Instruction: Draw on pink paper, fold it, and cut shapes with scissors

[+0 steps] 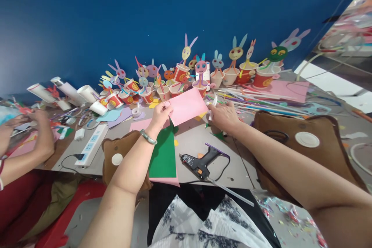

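A plain dark-blue wall (116, 15) stands behind a grey tabletop (186, 141). Clock hours here run around the rectangular light-pink paper sheet (188, 106), which is held above the middle of the table. A large brown fabric cushion with a white round patch (334, 162) lies at four o'clock, and a smaller brown cushion (124, 145) at eight. At nine o'clock, a co-worker's bare forearm (39, 143) reaches in over the table's far left.

A dark-green paper sheet (164, 157) lies at seven o'clock. At six rests a black glue gun (202, 166), its pale body markings too small to read. From ten to two o'clock stand red-and-white paper cups (263, 80) with paper rabbit-eared figures; the red ones carry a yellow emblem, its details illegible.

At nine o'clock the left hand (161, 115) pinches the pink sheet's left edge. At three, the right hand (225, 115) grasps a slim white object (214, 101), its kind unclear, just beside the sheet's right corner.
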Demonstrator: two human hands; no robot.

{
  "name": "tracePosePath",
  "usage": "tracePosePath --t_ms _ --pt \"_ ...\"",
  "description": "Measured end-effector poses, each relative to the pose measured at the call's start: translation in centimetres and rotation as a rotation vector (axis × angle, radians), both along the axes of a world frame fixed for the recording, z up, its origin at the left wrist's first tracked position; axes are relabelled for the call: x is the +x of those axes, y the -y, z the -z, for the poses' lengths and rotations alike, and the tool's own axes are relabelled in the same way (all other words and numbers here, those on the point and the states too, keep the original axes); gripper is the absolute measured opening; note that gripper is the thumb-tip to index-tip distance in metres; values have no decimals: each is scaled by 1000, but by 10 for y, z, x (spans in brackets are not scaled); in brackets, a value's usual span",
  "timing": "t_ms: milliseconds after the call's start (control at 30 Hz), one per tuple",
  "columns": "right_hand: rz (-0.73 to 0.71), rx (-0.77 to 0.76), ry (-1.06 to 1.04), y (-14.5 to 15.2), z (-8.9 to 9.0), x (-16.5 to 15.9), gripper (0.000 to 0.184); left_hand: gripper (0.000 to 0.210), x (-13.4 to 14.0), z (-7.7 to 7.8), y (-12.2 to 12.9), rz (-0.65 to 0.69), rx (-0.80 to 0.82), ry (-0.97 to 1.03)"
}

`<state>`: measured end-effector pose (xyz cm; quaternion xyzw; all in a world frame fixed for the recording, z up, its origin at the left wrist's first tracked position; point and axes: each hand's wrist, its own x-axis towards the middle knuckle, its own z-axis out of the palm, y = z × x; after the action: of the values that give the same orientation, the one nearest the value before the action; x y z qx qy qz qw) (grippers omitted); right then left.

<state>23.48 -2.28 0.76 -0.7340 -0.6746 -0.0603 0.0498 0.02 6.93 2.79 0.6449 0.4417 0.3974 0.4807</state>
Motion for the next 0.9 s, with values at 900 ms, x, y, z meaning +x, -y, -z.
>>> tracePosePath --t_ms 900 --pt "-707 437 37 11 22 -30 22 25 15 12 23 320 -469 -17"
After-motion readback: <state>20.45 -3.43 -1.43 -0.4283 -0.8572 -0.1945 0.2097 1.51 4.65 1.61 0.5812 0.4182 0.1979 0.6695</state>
